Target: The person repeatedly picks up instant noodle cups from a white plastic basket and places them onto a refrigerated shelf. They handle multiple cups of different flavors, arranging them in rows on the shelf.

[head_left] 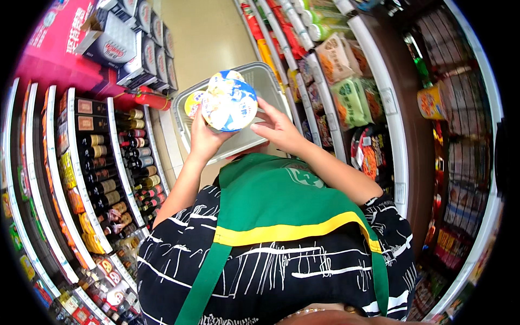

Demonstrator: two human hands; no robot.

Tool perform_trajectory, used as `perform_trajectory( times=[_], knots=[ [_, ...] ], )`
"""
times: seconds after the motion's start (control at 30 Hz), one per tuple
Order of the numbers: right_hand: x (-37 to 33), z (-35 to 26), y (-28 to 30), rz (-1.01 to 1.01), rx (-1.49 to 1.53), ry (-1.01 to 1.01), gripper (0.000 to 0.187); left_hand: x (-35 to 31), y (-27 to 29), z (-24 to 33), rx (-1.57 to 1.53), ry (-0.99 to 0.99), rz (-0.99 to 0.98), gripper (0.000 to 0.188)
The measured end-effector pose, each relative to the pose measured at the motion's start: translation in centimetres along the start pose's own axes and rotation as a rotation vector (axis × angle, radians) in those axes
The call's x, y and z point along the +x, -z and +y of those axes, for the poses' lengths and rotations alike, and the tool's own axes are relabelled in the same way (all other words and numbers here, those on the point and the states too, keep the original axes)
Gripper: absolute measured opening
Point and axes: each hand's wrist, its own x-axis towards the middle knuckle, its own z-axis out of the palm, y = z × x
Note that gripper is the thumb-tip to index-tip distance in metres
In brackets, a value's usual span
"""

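Above a grey plastic basket (281, 97), my two hands hold a round tub with a glossy blue-and-white lid (232, 103). My left hand (206, 135) is closed against its left side, with the fingers partly hidden behind it. At the right side my right hand (277, 129) curves round the tub, thumb near the rim and fingertips partly out of sight. A smaller round yellow piece (193, 103) shows beside the tub at its left; I cannot tell whether it is a separate container. Glare washes out part of the lid.
Bottle shelves (103, 168) stand to my left, with a red fire extinguisher (153, 98) and stacked boxes (143, 59) farther off. Shelves of bagged food (349, 100) line the right side. Pale floor (208, 38) runs ahead between them.
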Motion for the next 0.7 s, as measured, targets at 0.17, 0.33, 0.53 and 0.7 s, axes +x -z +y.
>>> perform_trajectory(
  times=[0.17,0.33,0.53,0.7],
  knots=[
    [5.8,3.1,-3.5,-0.212,0.057,-0.115,0.085,0.5,3.8,-4.8,0.024,0.1,0.085,0.078],
    [9.7,7.7,-6.2,-0.216,0.034,-0.124,0.087,1.5,5.1,-10.2,-0.064,0.18,0.141,0.079],
    [12.1,14.3,-6.8,-0.153,-0.118,-0.115,0.102,2.5,5.2,-14.4,-0.091,0.239,0.103,0.082],
    [11.9,14.6,-7.1,-0.084,-0.34,-0.073,0.095,2.4,4.9,-16.6,-0.095,0.268,0.09,0.084]
  ],
)
